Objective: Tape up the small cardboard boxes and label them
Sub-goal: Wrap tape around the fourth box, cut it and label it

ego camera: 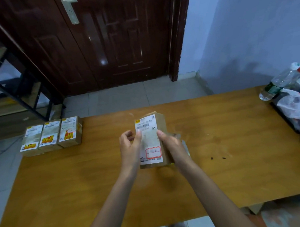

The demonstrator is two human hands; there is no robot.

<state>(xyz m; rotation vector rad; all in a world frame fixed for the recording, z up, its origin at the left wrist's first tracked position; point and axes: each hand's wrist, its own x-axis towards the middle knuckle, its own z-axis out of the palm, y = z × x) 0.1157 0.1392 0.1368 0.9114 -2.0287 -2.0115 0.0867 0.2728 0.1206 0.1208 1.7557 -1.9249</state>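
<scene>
The long orange-brown wooden table (234, 143) carries all items noted. At its far left corner, well away from the fingers, three small brown cardboard boxes (51, 136) stand in a row, side by side and touching, each with a white shipping label with yellow and red print on its top face.

At the far right edge, well apart from the fingers, a dark tray (284, 113) holds crumpled white plastic bags (294, 102); their contents cannot be told. Two clear plastic bottles (279, 82), one white-capped and one red-capped, lean beside it.

Mid-table, a small brown cardboard box (161, 125) bearing a long white label (149, 141) with a barcode and a red-bordered stamp sits between the two hands. The left hand (130, 147) has its fingers loosely curled, thumb tip touching the label's left edge; it grips nothing firmly. The right hand (173, 145) is closed around the box's right side, thumb pressed on the label. Something clear and blurred lies just right of those fingers; it cannot be identified.

Two small dark specks (217, 158) lie on the tabletop, right of the right hand.
</scene>
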